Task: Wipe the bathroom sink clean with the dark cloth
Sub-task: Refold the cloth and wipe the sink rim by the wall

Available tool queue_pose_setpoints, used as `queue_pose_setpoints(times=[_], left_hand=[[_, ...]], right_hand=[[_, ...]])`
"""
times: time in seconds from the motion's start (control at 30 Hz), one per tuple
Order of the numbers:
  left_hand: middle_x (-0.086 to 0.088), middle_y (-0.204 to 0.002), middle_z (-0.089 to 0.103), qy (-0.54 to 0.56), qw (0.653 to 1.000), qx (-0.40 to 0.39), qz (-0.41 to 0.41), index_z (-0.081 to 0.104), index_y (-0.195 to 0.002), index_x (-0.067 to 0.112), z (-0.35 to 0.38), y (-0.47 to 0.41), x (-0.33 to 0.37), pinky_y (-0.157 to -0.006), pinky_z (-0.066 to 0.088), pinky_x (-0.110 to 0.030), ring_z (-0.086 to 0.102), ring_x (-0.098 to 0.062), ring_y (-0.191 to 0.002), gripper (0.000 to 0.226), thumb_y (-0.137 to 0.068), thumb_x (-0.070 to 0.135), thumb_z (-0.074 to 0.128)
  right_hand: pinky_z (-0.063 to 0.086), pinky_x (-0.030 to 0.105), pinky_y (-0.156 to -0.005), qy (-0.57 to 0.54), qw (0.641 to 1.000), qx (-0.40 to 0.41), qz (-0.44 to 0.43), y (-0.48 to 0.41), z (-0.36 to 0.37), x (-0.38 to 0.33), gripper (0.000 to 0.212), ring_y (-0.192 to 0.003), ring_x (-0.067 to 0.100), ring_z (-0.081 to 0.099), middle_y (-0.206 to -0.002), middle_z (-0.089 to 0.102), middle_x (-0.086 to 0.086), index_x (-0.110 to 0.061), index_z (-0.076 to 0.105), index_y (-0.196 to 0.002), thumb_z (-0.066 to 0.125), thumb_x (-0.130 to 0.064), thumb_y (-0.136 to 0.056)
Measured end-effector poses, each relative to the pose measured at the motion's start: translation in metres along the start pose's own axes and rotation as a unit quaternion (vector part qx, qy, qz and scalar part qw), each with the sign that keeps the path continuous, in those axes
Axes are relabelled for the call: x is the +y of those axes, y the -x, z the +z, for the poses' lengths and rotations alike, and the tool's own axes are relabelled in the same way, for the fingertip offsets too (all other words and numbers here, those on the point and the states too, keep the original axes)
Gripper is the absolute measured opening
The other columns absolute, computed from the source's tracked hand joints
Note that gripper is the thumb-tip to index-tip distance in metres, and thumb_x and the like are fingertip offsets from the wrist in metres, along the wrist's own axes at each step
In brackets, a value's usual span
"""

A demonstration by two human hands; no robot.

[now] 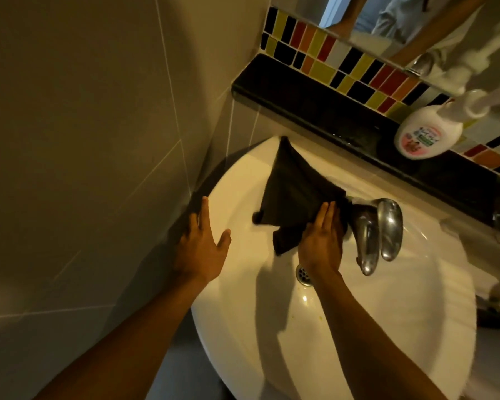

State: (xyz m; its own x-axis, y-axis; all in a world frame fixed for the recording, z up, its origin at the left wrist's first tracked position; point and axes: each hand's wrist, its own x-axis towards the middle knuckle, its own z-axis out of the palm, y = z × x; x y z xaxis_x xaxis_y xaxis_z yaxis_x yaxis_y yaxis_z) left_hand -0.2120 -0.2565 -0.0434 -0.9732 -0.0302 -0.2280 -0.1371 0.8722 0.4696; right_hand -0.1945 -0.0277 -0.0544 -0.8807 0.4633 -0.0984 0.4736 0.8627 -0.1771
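The white oval sink (pixel 243 336) fills the lower middle of the head view. A dark cloth (pixel 292 194) lies spread over its back rim, one corner reaching up toward the black ledge. My right hand (pixel 322 241) presses flat on the cloth's lower right part, beside the chrome faucet (pixel 370 235). My left hand (pixel 201 246) hovers with fingers spread at the sink's left rim, holding nothing. The drain (pixel 302 274) shows just below my right wrist.
A black ledge (pixel 300 96) runs behind the sink, carrying a white pump bottle (pixel 425 134). Coloured mosaic tiles (pixel 344 62) and a mirror sit above it. A beige tiled wall (pixel 84 140) closes in on the left, close to the sink's rim.
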Motion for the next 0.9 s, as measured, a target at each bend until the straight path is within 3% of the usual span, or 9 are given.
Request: queue_pose_setpoints(times=[0.1,0.2,0.3,0.4,0.53,0.63,0.8,0.9], left_hand=[[-0.011,-0.158,0.02,0.004,1.0,0.0,0.0,-0.008,-0.152,0.03,0.0,0.0,0.001,-0.1,0.045,-0.051,0.038,-0.04,-0.136,0.085,-0.091,0.058,0.043],[-0.011,-0.158,0.021,0.006,1.0,0.006,-0.001,-0.007,-0.153,0.029,0.0,-0.001,0.002,-0.1,0.045,-0.049,0.038,-0.04,-0.136,0.084,-0.092,0.057,0.044],[-0.012,-0.157,0.024,0.009,1.0,0.004,0.0,-0.005,-0.153,0.029,0.001,-0.002,0.002,-0.099,0.046,-0.048,0.04,-0.04,-0.134,0.084,-0.092,0.057,0.044],[-0.012,-0.154,0.027,0.019,1.0,0.002,0.004,-0.003,-0.153,0.029,0.001,-0.001,0.0,-0.097,0.046,-0.05,0.043,-0.04,-0.13,0.084,-0.091,0.056,0.046],[-0.013,-0.151,0.031,0.029,1.0,0.002,0.011,-0.002,-0.153,0.029,0.0,0.0,-0.002,-0.094,0.048,-0.051,0.046,-0.04,-0.126,0.084,-0.09,0.056,0.047],[-0.013,-0.151,0.031,0.03,0.999,0.002,0.01,-0.002,-0.153,0.029,0.0,0.0,-0.001,-0.093,0.048,-0.051,0.046,-0.04,-0.126,0.084,-0.09,0.056,0.047],[-0.012,-0.153,0.029,0.015,1.0,0.006,0.007,-0.005,-0.153,0.029,0.001,-0.001,-0.001,-0.094,0.048,-0.049,0.045,-0.038,-0.128,0.084,-0.091,0.058,0.045],[-0.011,-0.154,0.028,0.027,1.0,0.005,0.007,-0.005,-0.153,0.029,0.001,-0.001,0.0,-0.096,0.048,-0.049,0.044,-0.038,-0.13,0.084,-0.091,0.057,0.045]], right_hand=[[0.017,0.043,-0.118,-0.058,0.997,0.003,0.042,-0.006,0.002,-0.004,0.068,-0.148,0.027,0.008,-0.162,0.003,0.008,-0.012,-0.001,-0.152,0.026,-0.045,-0.099],[0.008,0.047,-0.119,-0.004,0.999,0.017,0.034,-0.027,0.013,-0.02,0.075,-0.149,0.03,0.003,-0.161,0.005,0.011,-0.012,0.003,-0.151,0.027,-0.054,-0.095],[0.004,0.046,-0.12,0.072,0.997,0.025,-0.027,-0.037,0.019,-0.015,0.066,-0.149,0.029,0.001,-0.161,0.009,0.01,-0.013,0.006,-0.151,0.027,-0.046,-0.098],[0.01,0.048,-0.121,0.12,0.989,0.022,-0.086,-0.031,0.017,0.006,0.06,-0.148,0.03,0.001,-0.161,0.007,0.01,-0.014,0.004,-0.151,0.029,-0.033,-0.1],[0.011,0.043,-0.121,0.055,0.998,0.018,-0.036,-0.004,0.015,0.01,0.073,-0.148,0.03,0.004,-0.161,0.003,0.014,-0.007,0.002,-0.151,0.046,-0.021,-0.096],[0.013,0.044,-0.121,-0.034,0.998,0.034,-0.028,-0.012,0.01,0.001,0.065,-0.148,0.028,0.008,-0.16,0.012,0.014,-0.005,0.011,-0.15,0.046,-0.012,-0.096],[-0.001,0.039,-0.122,-0.015,0.995,0.025,-0.093,-0.056,0.004,-0.02,0.057,-0.149,0.022,0.004,-0.16,0.012,0.01,-0.01,0.011,-0.151,0.033,-0.024,-0.1],[0.001,0.04,-0.122,0.022,0.992,0.028,-0.125,-0.06,0.01,-0.017,0.057,-0.149,0.024,0.006,-0.16,0.014,0.009,-0.011,0.011,-0.151,0.031,-0.029,-0.101]])
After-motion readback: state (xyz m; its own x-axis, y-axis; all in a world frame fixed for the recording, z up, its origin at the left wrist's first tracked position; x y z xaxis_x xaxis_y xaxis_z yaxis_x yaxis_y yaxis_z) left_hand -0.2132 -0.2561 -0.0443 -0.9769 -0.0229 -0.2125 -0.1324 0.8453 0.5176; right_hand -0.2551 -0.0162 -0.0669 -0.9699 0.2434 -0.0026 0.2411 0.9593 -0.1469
